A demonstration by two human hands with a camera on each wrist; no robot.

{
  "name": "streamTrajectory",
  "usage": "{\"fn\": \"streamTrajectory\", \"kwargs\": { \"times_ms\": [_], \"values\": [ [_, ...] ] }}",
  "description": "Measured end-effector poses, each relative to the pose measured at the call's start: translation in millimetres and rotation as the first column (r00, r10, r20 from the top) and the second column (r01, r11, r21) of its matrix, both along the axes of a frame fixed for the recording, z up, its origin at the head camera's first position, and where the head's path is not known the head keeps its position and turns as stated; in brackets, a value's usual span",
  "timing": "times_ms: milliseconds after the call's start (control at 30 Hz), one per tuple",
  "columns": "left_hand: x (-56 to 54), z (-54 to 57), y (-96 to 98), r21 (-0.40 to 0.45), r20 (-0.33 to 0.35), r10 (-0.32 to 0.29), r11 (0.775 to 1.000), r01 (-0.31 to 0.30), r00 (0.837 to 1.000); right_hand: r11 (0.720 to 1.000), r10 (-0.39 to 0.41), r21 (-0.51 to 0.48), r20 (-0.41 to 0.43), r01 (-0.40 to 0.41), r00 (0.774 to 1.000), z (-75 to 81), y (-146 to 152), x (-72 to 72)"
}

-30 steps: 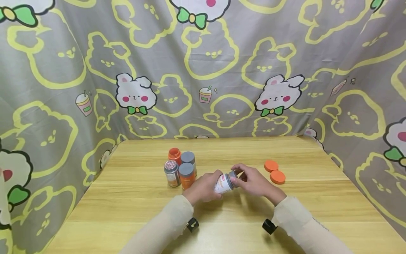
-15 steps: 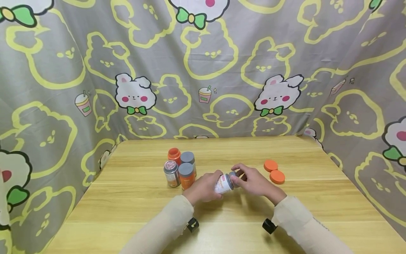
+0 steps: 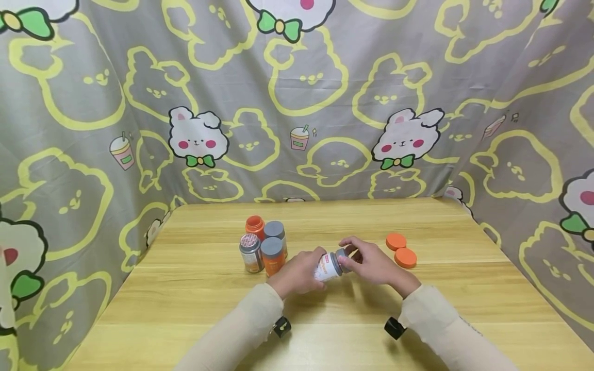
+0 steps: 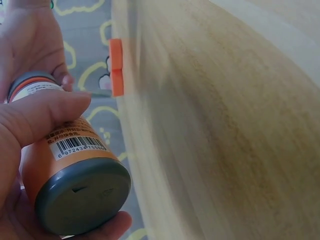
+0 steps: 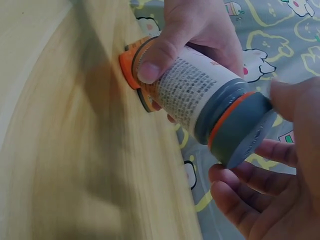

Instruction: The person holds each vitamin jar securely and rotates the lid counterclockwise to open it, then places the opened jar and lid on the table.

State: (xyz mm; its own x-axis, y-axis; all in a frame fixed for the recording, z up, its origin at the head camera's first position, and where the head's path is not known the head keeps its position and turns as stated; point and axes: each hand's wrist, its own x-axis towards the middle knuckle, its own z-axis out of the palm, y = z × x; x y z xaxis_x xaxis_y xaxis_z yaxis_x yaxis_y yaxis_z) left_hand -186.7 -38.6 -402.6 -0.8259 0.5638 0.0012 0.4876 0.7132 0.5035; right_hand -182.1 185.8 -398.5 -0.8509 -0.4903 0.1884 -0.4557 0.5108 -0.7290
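Observation:
My left hand grips a supplement bottle with a white label and holds it tilted toward the right. In the left wrist view its grey base faces the camera, above an orange band and a barcode. My right hand has thumb and fingers around the bottle's grey cap. Seen from the right wrist, the cap sits at the bottle's mouth, with an orange ring between it and the grey collar. The right thumb lies at the cap's edge and the fingertips are below it.
Left of the hands stand an open orange bottle, a silver-labelled bottle, and two grey-capped bottles, one orange and one behind it. Two orange lids lie on the wooden table at right. A patterned curtain surrounds it.
Both hands stay almost in place around the bottle. The right fingers and the cap have shifted very slightly; the other bottles and the orange lids have not moved.

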Motion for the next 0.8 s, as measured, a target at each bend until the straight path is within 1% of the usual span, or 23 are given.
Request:
{"fn": "streamTrajectory", "kwargs": {
  "times_ms": [233, 400, 533, 633, 733, 800],
  "values": [
    [1.2, 0.9, 0.7, 0.002, 0.011, 0.008, 1.000, -0.008, 1.000, 0.999, 0.043, -0.027, -0.019, -0.044, 0.999, 1.8, 1.3, 0.5],
    [2.8, 1.2, 0.0, 0.000, 0.014, 0.012, 1.000, -0.012, 1.000, 1.000, 0.017, 0.006, -0.010, -0.017, 1.000, 0.5, 1.2, 0.3],
    [2.4, 2.5, 0.0, -0.004, -0.007, 0.010, 1.000, -0.010, 1.000, 1.000, -0.011, 0.013, 0.013, 0.011, 1.000, 0.9, 2.2, 1.3],
    [1.6, 2.6, 1.1, -0.013, -0.014, 0.000, 1.000, 0.000, 1.000, 1.000, -0.006, -0.008, 0.038, 0.007, 0.999, 1.4, 3.8, 2.8],
    [2.2, 1.6, 2.9, -0.016, 0.000, -0.007, 1.000, 0.007, 1.000, 1.000, 0.004, -0.023, 0.048, -0.003, 0.999, 0.8, 5.8, 4.6],
    [3.0, 0.9, 3.8, -0.019, 0.009, 0.000, 1.000, 0.000, 1.000, 1.000, 0.012, -0.026, 0.043, -0.011, 0.999, 0.0, 6.3, 5.4]
  ]
}}
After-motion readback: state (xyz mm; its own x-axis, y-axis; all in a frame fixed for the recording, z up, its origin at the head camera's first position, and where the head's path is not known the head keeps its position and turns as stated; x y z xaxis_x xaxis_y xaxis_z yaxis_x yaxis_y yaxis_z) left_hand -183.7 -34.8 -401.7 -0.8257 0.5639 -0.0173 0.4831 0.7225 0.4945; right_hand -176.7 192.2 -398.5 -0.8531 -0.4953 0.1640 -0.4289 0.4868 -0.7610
